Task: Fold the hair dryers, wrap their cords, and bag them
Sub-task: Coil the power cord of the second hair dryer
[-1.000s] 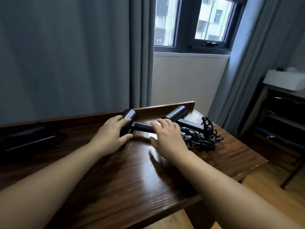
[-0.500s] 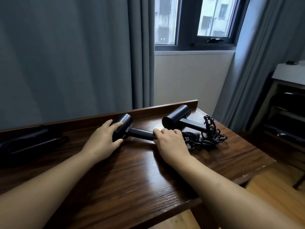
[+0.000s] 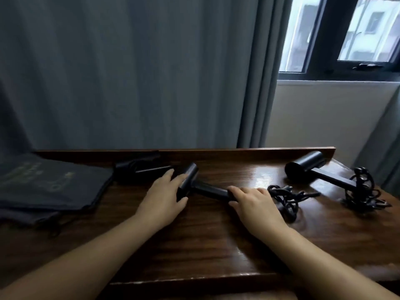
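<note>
A black hair dryer (image 3: pixel 195 183) lies unfolded on the wooden table (image 3: pixel 194 245), barrel to the left, handle pointing right. My left hand (image 3: pixel 165 197) grips its barrel. My right hand (image 3: pixel 255 202) holds the end of its handle, and its loose tangled cord (image 3: pixel 285 197) lies just right of that hand. A second black hair dryer (image 3: pixel 311 169) rests at the far right, its cord (image 3: pixel 361 191) bunched around the handle's end. Dark drawstring bags (image 3: pixel 49 187) lie flat at the table's left, with another dark bag (image 3: pixel 138 169) behind my left hand.
A raised wooden ledge (image 3: pixel 238 153) runs along the table's back edge. Grey curtains (image 3: pixel 129 72) hang behind it, and a window (image 3: pixel 346 33) sits at the upper right. The table's right edge falls away just beyond the second dryer's cord.
Both hands have slid the nearer dryer leftward along the table, away from the second dryer, and its cord trails behind. The view has turned left, bringing the bags into sight.
</note>
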A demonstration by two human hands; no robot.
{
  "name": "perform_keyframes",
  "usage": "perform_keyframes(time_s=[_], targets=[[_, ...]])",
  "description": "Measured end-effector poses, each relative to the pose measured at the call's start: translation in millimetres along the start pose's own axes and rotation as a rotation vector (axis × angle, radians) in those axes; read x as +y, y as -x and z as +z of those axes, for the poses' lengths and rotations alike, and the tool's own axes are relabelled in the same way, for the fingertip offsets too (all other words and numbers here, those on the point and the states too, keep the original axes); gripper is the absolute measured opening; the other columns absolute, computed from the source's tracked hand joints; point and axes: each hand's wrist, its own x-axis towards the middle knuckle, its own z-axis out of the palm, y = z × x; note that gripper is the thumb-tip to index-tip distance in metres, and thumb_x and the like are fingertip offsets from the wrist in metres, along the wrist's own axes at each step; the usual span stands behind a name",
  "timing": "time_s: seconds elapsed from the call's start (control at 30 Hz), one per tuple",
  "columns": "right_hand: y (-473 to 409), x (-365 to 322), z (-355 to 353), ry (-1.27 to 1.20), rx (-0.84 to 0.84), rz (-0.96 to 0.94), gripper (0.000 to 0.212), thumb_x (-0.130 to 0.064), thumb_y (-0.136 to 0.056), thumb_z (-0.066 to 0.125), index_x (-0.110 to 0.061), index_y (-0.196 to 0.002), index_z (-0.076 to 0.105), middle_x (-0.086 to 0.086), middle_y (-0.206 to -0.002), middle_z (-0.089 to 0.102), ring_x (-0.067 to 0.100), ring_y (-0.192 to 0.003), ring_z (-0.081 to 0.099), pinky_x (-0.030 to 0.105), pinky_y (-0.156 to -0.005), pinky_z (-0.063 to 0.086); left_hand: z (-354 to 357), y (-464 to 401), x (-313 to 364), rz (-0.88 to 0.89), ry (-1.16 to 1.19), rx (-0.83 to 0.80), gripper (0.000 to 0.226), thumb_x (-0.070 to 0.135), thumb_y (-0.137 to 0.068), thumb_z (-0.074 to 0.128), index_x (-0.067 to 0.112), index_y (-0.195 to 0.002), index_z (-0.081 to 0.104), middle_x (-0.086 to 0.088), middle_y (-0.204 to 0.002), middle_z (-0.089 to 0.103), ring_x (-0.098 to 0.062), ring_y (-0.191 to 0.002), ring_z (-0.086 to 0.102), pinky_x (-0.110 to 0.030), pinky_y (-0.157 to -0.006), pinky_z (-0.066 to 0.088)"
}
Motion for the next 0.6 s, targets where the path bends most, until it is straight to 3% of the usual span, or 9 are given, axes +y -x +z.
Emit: perform_keyframes(time_s=[0.2,0.37,0.6], targets=[[-6,-74,6,-0.066,0.021,-0.133,0.041,-0.040,-0.095,0.062,-0.025,-0.133,0.060,-0.002,-0.103,0.070,0.025,-0.095,0.069,0.041,-0.090,0.046,-32,56,-59,-0.087,-0.038,0.071,0.068,0.043,-0.095,0.062,0.039,-0.155,0.028,0.000,-0.166,0.016,-0.024,-0.149,0.024,-0.036,-0.118,0.028],[-9,-121,7,-0.139,-0.037,-0.246,0.046,-0.043,-0.104,0.045,-0.027,-0.146,0.046,-0.003,-0.121,0.064,0.021,-0.110,0.062,0.039,-0.102,0.039,-51,92,-99,-0.165,-0.072,0.116,0.068,0.045,-0.094,0.063,0.039,-0.153,0.030,0.002,-0.164,0.020,-0.023,-0.147,0.028,-0.038,-0.117,0.034],[-27,-155,5,-0.145,-0.141,-0.285,0.049,-0.041,-0.106,0.041,-0.024,-0.151,0.037,0.002,-0.134,0.060,0.025,-0.121,0.056,0.042,-0.111,0.036,-65,100,-122,-0.235,-0.122,0.147,0.070,0.041,-0.091,0.068,0.034,-0.152,0.035,-0.002,-0.161,0.028,-0.027,-0.143,0.035,-0.044,-0.115,0.037]])
